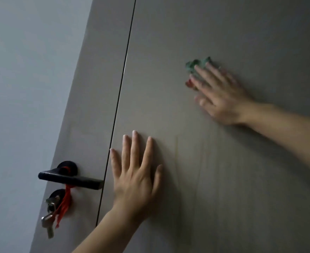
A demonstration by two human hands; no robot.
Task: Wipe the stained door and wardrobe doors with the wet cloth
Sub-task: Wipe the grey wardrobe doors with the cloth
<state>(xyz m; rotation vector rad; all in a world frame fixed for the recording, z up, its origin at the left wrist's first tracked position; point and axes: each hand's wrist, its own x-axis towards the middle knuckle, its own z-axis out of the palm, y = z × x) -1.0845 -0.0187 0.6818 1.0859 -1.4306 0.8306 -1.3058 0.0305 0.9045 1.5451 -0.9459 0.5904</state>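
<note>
One green cloth (pixel 194 66) lies against the grey door panel (pixel 187 24), pinned under the straight, unclenched fingers of the right hand (pixel 221 99), its bunched edge showing past the fingertips. The left hand (pixel 134 179) rests flat, grasping nothing, near the panel's left edge, beside one black lever handle (pixel 70 178).

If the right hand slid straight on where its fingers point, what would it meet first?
The right hand, pushing the cloth up-left over bare door, would likely first reach the dark seam.
</note>
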